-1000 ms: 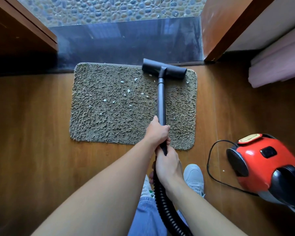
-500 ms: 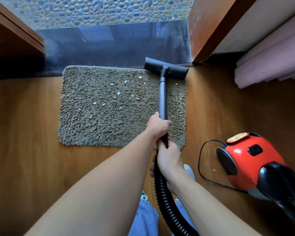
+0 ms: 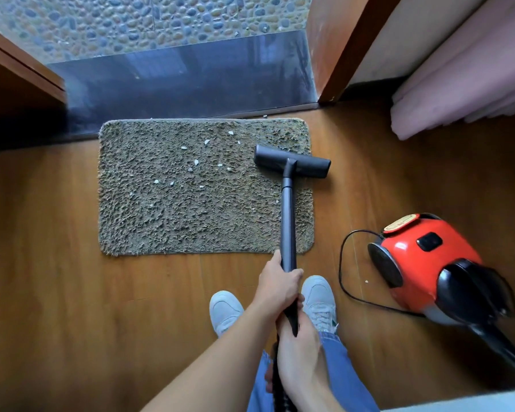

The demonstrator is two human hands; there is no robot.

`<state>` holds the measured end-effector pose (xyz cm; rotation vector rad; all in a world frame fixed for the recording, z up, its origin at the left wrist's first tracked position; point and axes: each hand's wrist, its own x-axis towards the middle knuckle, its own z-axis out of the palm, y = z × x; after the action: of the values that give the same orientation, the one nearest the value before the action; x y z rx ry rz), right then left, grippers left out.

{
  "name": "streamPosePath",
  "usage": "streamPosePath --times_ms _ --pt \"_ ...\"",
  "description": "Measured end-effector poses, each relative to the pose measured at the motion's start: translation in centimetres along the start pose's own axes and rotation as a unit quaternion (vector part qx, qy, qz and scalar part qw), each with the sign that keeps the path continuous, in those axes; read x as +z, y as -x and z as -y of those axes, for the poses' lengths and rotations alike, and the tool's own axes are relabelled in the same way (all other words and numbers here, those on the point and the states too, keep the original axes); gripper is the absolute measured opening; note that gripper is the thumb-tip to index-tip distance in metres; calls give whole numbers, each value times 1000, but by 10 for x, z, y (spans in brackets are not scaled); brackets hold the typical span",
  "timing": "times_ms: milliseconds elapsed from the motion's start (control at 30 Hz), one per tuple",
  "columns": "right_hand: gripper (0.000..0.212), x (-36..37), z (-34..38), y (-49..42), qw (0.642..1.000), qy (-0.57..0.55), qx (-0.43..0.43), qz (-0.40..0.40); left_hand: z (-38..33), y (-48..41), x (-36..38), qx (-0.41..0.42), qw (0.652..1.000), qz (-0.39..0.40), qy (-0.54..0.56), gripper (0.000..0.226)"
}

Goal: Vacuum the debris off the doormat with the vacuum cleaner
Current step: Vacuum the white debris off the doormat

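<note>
Both hands grip the wand [image 3: 287,221], left hand [image 3: 277,285] ahead of right hand [image 3: 298,346]. The nozzle [image 3: 292,161] sits at the right edge of the mat [image 3: 161,227]; debris [image 3: 196,162] lies to its left.

Vacuum cleaner [image 3: 422,263] (rear) past right edge

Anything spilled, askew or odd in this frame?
Pale debris flecks lie scattered over the doormat's middle and far half. One stray fleck sits off the mat on the wooden floor, beside the red vacuum body. The nozzle overhangs the mat's right edge. Nothing looks damaged.
</note>
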<state>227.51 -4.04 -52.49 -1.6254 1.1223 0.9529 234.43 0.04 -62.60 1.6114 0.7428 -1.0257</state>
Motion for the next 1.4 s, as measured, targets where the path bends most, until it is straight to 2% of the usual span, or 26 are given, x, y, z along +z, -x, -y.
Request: streamPosePath --times_ms 300,433,533,600,700,767,833,1100,1400 --pt "57 -3 -10 6 998 65 15 -17 13 10 13 11 1000 -9 7 17" --pt "62 -4 0 -8 998 53 1 -18 -5 -3 12 16 999 -17 21 21" --pt "74 -3 15 -26 997 51 -34 -37 -24 -21 7 28 999 -26 23 22" --pt "68 -3 30 -36 996 57 -52 -39 -38 -33 1 35 998 -34 33 21" --pt "42 -9 64 -45 996 62 -68 -15 -61 -49 -11 41 997 -45 54 19" --pt "32 -11 80 -55 994 66 -81 -3 -75 -56 -20 40 995 -52 71 20" --pt "32 -11 95 -63 995 66 -79 10 -88 -67 -28 49 995 -60 70 13" --pt "29 -4 137 -77 997 24 -65 36 -119 -92 -50 29 995 -53 76 16" --pt "34 -15 109 -56 998 46 -40 31 -96 -66 -30 8 994 -54 90 15"
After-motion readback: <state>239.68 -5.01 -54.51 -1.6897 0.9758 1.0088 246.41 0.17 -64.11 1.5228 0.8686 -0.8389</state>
